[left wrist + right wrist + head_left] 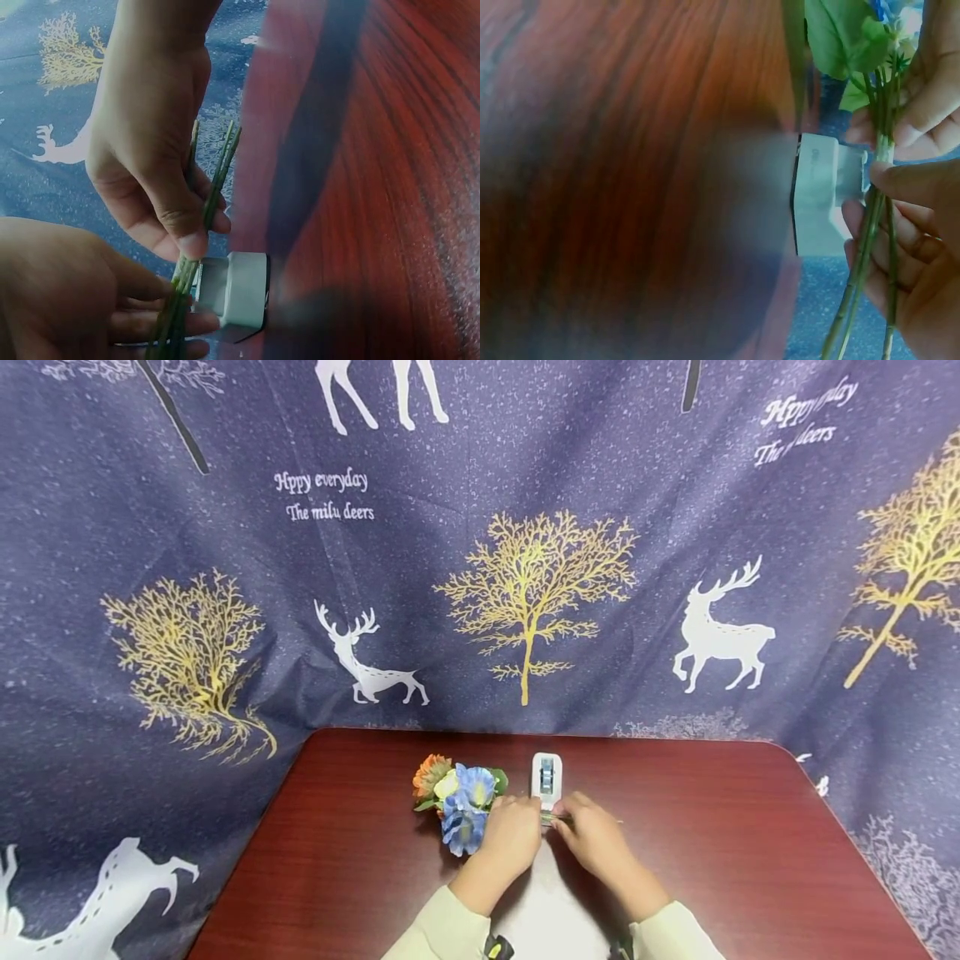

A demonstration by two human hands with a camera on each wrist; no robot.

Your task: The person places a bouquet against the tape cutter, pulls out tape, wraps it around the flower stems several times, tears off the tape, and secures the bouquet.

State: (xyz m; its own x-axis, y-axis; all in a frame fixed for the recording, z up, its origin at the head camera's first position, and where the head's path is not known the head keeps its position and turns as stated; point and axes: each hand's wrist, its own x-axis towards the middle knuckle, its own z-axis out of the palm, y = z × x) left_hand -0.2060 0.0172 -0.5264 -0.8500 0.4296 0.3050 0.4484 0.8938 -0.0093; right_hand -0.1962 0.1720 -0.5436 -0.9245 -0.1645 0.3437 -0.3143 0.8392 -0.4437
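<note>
A bouquet of artificial flowers [467,803], blue, orange and pale yellow with green leaves, lies sideways above the table, its blooms on the left. My left hand [512,833] grips the green stems just below the blooms. Farther along, my right hand [595,837] pinches the same stems [864,255] between thumb and fingers, close beside the left hand. A pale, shiny band of tape [883,150] shows on the stems between the two hands. Right behind the hands stands a white tape dispenser [547,777] with a roll in it.
The dark red wooden table [360,868] has its far edge against a blue curtain [405,568] printed with deer and trees. A white surface [551,910] shows between the forearms at the near side.
</note>
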